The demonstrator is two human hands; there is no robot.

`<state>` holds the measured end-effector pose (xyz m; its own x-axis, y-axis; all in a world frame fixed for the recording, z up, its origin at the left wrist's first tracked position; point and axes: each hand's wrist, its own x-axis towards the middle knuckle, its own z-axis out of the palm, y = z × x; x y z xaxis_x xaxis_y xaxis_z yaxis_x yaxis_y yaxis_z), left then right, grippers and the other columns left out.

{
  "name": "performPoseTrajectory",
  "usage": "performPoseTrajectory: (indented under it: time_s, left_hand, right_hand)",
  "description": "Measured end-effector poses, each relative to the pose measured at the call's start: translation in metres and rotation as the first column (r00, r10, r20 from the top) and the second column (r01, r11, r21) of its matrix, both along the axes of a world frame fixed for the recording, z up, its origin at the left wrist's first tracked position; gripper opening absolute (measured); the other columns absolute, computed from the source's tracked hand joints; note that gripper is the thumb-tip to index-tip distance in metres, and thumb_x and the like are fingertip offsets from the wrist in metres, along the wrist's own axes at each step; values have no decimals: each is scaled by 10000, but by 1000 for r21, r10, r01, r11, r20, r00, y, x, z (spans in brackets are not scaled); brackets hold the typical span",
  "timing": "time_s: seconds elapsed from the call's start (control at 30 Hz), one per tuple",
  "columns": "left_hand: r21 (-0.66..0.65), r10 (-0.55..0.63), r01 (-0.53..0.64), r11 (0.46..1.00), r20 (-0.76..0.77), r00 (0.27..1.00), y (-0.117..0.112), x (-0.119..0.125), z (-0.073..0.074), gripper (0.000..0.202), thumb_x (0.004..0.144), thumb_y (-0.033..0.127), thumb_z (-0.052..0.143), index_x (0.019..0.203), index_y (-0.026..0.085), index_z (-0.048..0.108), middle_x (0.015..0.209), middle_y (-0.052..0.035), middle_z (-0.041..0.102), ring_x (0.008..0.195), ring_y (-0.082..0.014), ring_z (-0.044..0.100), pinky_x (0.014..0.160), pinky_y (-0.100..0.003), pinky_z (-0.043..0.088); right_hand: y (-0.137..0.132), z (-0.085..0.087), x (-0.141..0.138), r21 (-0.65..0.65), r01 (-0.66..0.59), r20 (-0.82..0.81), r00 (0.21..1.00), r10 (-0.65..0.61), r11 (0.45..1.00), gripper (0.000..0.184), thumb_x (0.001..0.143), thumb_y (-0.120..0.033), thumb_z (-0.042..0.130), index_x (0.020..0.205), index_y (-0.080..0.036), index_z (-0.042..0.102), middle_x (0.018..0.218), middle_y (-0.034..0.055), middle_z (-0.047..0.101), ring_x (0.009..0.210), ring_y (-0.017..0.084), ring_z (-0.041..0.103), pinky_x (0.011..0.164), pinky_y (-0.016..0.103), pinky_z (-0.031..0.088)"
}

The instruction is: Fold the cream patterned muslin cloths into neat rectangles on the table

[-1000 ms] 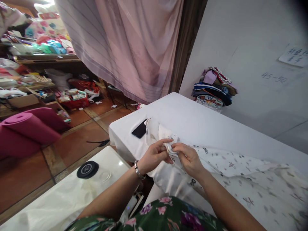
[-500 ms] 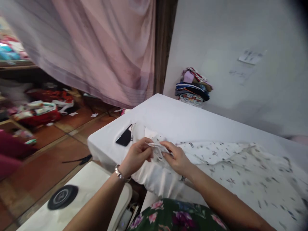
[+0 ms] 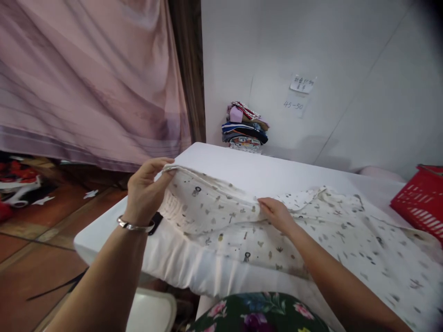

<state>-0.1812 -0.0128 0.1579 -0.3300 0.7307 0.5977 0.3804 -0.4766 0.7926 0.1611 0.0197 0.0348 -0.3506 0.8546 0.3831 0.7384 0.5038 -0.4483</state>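
A white cloth with small dark and tan printed figures (image 3: 207, 207) is stretched between my two hands over the table. My left hand (image 3: 147, 189), with a metal bracelet at the wrist, pinches its upper left corner and lifts it a little. Some way to the right, my right hand (image 3: 277, 213) grips the same edge between thumb and fingers. Gathered ruffles show below the left hand. The rest of the cloth spreads rightward in loose folds. A dark phone (image 3: 155, 223) lies mostly hidden behind my left wrist.
The white-covered table (image 3: 221, 161) stands against a wall with handwritten paper notes (image 3: 302, 84). A stack of folded fabrics (image 3: 245, 128) sits at its back edge, a red basket (image 3: 420, 198) at the right. A pink curtain (image 3: 104, 83) hangs left; a white stool (image 3: 152, 311) stands below.
My hands have moved apart, the left one going left and up, drawing the cloth edge out between them. The view has swung right, bringing the red basket in.
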Motion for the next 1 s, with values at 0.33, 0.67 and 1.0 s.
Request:
performPoseTrajectory:
  time_s: [0.33, 0.67, 1.0]
  left_hand:
    - [21, -121, 119, 993, 247, 962, -5, 1, -4, 141, 669, 148, 638, 775, 162, 547, 689, 47, 560, 627, -62, 474, 608, -178, 374]
    - [-6, -67, 70, 998, 212, 975, -27, -7, -18, 148, 671, 179, 655, 802, 197, 590, 777, 16, 623, 725, -113, 543, 719, -239, 428]
    - [76, -67, 56, 996, 154, 986, -40, 2, -11, 151, 651, 160, 676, 778, 212, 614, 802, 0, 651, 756, -141, 576, 727, -272, 459]
  right_hand:
    - [6, 6, -3, -184, -202, -187, 968, 168, 962, 324, 863, -293, 421, 1134, -237, 589, 1179, 69, 579, 1057, 202, 543, 833, 334, 470]
    - [24, -1, -2, -230, -139, -198, 976, 93, 963, 130, 787, -256, 512, 837, -189, 611, 943, 62, 599, 848, 178, 555, 732, 316, 441]
    - [35, -8, -11, -210, -183, -122, 980, 160, 960, 104, 770, -221, 534, 793, -187, 629, 983, 70, 608, 771, 150, 549, 737, 318, 438]
